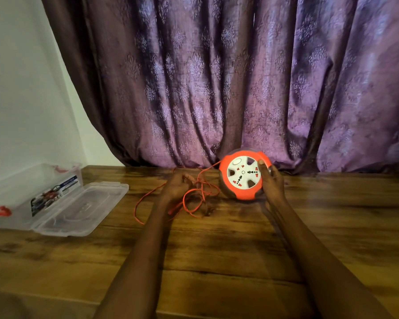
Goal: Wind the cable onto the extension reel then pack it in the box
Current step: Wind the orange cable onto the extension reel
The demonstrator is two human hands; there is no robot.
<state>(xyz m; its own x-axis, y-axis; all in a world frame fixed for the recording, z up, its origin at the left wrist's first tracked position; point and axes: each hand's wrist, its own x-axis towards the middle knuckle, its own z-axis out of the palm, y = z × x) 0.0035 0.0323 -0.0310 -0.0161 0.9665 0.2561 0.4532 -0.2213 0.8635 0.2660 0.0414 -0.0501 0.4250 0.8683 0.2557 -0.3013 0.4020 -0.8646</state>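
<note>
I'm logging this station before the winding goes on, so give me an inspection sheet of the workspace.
Surface: wooden table, dark grain.
Job's things: orange extension reel tilted up, socket face toward the camera; clear plastic box at far left, its lid open flat.
Clutter: nothing seen.
Hands: left hand grips the cable; right hand holds the reel's rim.
Cables: orange cable in loose loops on the table, one strand running to the reel.
Surroundings: purple patterned curtain; white wall at left.
</note>
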